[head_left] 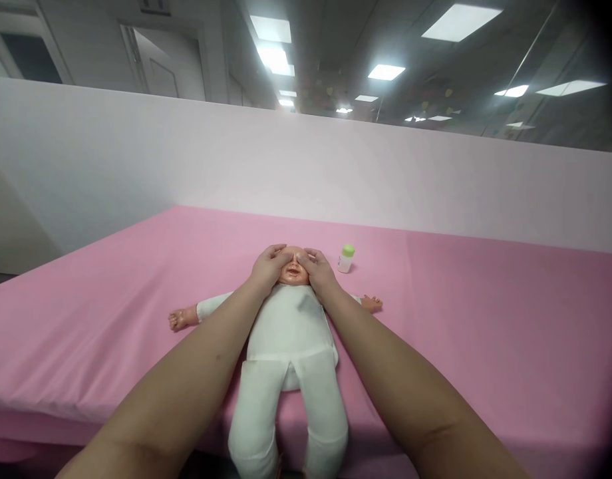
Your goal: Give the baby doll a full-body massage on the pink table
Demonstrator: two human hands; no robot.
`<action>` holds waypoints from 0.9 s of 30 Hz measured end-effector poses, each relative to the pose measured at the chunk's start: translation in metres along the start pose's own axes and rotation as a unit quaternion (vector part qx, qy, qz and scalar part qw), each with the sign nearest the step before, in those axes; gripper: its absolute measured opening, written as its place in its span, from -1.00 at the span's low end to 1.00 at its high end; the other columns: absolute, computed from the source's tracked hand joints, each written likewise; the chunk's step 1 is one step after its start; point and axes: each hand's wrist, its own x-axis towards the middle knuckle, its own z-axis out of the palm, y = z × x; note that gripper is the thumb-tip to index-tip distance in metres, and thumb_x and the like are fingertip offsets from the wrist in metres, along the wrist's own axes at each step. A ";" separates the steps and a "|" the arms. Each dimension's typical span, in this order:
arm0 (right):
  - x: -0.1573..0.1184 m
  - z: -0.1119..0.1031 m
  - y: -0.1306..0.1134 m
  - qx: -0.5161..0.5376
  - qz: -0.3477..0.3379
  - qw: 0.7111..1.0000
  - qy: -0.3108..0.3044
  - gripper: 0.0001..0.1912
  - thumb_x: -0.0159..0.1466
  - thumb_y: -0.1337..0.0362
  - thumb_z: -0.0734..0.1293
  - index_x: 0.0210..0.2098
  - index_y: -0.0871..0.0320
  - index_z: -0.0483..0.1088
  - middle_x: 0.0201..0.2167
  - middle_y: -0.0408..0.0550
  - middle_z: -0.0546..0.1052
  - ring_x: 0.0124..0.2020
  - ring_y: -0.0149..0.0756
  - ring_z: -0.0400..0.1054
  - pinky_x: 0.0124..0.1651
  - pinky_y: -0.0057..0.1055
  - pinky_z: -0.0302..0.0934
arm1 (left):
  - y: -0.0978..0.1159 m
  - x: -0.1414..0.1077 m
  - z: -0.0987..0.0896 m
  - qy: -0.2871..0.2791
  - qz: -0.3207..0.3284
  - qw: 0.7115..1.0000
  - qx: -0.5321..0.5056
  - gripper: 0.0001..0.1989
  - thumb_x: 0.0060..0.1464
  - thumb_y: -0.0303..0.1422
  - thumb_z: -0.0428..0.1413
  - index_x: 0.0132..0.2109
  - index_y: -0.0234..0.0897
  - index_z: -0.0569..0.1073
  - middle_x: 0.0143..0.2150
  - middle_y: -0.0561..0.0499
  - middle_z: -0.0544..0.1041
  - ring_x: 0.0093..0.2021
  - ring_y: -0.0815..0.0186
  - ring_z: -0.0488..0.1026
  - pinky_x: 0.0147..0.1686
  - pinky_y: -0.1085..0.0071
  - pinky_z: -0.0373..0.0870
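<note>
A baby doll [292, 326] with a white cloth body lies on its back, its head away from me and its legs toward me. My left hand [268, 266] is curved round the left side of the doll's head. The opposite side is held by my right hand [320, 267]. Both thumbs rest on the upper face near the eyes, hiding them, while the mouth shows between my hands. The doll's arms stretch out to either side beneath my forearms. Right of its head stands a small bottle [345, 259] with a green cap, apart from my right hand.
Pink fabric covers the padded surface [475, 319] under the doll, with wrinkles at the left. Its front edge lies under the doll's legs. A low white wall [336, 173] runs along the back, with doors and lit ceiling panels beyond.
</note>
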 end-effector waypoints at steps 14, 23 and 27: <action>0.003 -0.004 -0.001 0.053 0.054 0.997 -0.004 -0.52 0.17 0.24 0.44 0.11 -0.02 0.51 0.09 -0.10 0.60 0.12 -0.14 0.47 0.22 -0.10 0.41 | 0.009 -0.004 0.005 0.044 -0.056 0.995 -0.069 -0.57 0.07 -0.38 0.18 0.12 -0.25 0.55 0.00 -0.19 0.64 -0.06 0.09 0.62 0.03 0.14 0.57; -0.001 -0.005 0.001 0.032 0.000 0.999 -0.026 -0.37 0.12 0.09 0.56 0.15 0.03 0.43 0.13 -0.03 0.55 0.11 -0.11 0.48 0.22 -0.11 0.40 | 0.003 -0.004 0.001 0.020 0.009 1.000 0.011 -0.51 0.04 -0.23 0.28 0.12 -0.23 0.52 0.04 -0.16 0.60 -0.01 0.09 0.58 0.03 0.18 0.53; 0.000 -0.007 0.002 -0.018 -0.028 0.999 -0.017 -0.33 0.08 0.05 0.60 0.13 0.01 0.43 0.08 -0.02 0.56 0.09 -0.13 0.47 0.17 -0.17 0.42 | 0.001 -0.004 -0.001 0.024 0.066 0.992 0.100 -0.48 0.01 -0.18 0.32 0.13 -0.17 0.54 0.10 -0.13 0.57 0.07 0.07 0.55 0.07 0.20 0.48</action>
